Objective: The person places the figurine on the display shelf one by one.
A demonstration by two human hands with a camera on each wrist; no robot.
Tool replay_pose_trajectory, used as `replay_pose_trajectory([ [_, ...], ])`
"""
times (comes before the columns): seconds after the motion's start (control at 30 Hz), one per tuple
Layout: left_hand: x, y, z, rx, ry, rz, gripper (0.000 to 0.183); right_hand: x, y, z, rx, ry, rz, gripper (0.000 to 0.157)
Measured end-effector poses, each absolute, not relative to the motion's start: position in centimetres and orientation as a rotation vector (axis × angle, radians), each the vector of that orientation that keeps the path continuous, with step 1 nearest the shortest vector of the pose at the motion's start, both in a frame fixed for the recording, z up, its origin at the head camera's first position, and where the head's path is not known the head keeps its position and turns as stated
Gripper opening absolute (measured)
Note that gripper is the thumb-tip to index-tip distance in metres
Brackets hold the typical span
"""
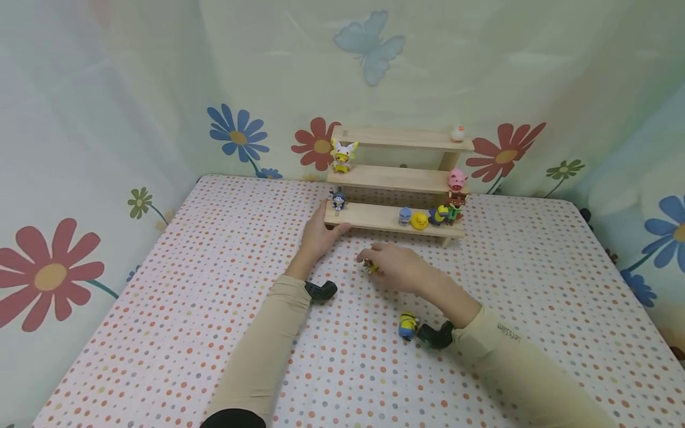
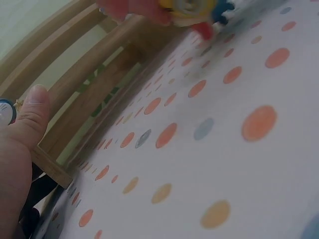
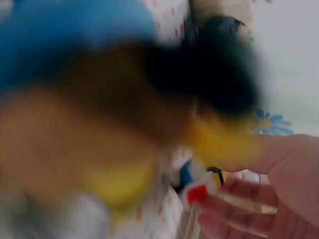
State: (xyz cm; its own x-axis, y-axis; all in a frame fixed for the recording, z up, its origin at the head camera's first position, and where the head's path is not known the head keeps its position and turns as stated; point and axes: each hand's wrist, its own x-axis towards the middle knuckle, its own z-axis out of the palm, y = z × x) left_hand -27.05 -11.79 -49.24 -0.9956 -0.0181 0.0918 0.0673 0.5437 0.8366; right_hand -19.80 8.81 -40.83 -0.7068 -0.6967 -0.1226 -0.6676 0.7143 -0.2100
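My left hand [image 1: 317, 236] grips the left end of the bottom tier of a three-tier wooden shelf [image 1: 382, 219], the thumb over its front edge. In front of the shelf, my right hand [image 1: 401, 267] pinches a small figurine [image 1: 370, 266] from above. That figurine shows yellow, red and blue parts in the left wrist view, where it is cut off at the top. In the right wrist view its red and white part [image 3: 197, 191] shows beside my fingers. A yellow and blue one-eyed figurine [image 1: 408, 326] is near my right wrist on the tabletop.
On the bottom tier are a dark blue figurine [image 1: 339, 200], a pale blue one [image 1: 405, 216], a yellow duck [image 1: 420, 221] and a fox [image 1: 455, 207]. A white-hooded yellow figurine [image 1: 341, 157] and a pink pig [image 1: 457, 179] stand higher. A white figurine [image 1: 457, 134] tops the shelf.
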Motion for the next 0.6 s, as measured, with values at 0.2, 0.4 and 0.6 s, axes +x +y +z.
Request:
replay_pose_trajectory([
  [0.2, -27.1, -11.5, -48.9, -0.042, -2.672, -1.448, 0.101, -21.7, 10.0, -40.1, -1.082, 2.587, -0.637, 0.018],
  [0.4, -27.0, -11.5, -48.8, -0.058, -2.662, -1.436, 0.101, -23.8, 10.5, -39.7, -0.799, 2.462, -1.075, 0.01],
  [0.6, -26.9, -11.5, -49.2, -0.077, -2.66, -1.446, 0.105, -25.6, 10.1, -37.8, -0.556, 2.459, -1.251, 0.021],
])
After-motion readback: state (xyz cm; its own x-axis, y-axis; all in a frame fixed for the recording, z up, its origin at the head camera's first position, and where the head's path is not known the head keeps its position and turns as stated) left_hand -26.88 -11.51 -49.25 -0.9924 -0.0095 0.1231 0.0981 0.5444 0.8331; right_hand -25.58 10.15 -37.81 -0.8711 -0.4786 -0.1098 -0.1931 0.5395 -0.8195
